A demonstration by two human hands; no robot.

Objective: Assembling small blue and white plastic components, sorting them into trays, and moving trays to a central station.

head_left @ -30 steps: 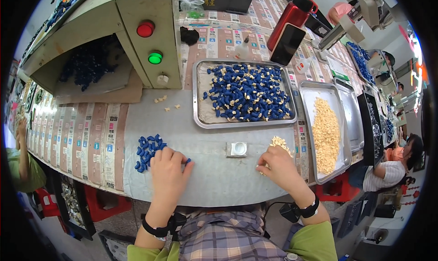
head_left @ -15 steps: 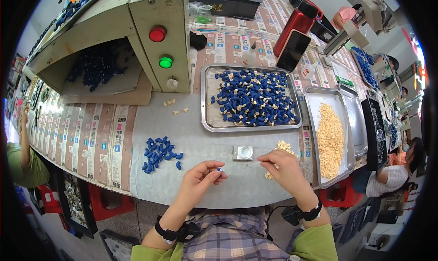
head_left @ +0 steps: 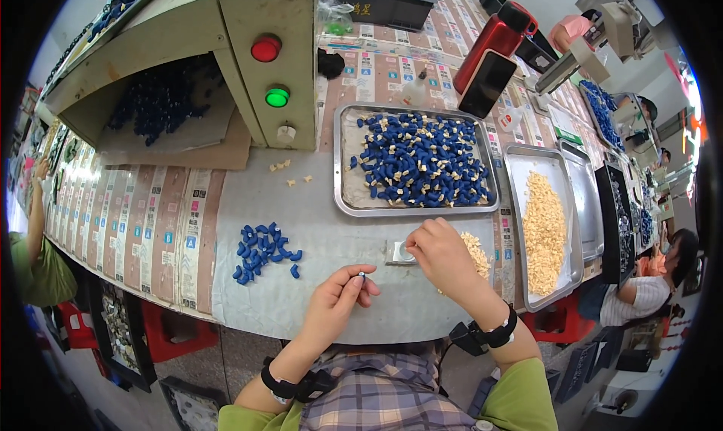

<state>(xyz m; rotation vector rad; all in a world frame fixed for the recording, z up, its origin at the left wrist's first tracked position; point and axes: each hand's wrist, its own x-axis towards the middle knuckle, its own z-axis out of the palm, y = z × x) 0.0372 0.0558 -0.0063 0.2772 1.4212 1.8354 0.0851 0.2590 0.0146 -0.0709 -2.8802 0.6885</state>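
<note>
My left hand [head_left: 337, 299] pinches a small blue curved piece [head_left: 362, 275] between thumb and fingertips, with only its end showing. My right hand [head_left: 446, 259] is closed, fingertips together at the small square block with a round dish [head_left: 399, 252], and partly covers it. Whatever those fingertips hold, if anything, is too small to make out. Beside the right hand lies a small pile of cream-coloured pieces [head_left: 474, 252]. Loose blue curved pieces [head_left: 260, 250] lie in a cluster left of my left hand.
Beyond my hands stands a metal tray [head_left: 418, 212] of blue pieces with cream bits. A second tray [head_left: 514, 227] heaped with cream pieces is at right. A beige machine [head_left: 282, 133] with red and green lights fills the back left. Behind stand a red bottle [head_left: 482, 43] and a phone [head_left: 488, 84].
My right hand has moved left and away from me, from beside the cream pile to over the block's dish. The left hand stays nearly in place with its blue piece.
</note>
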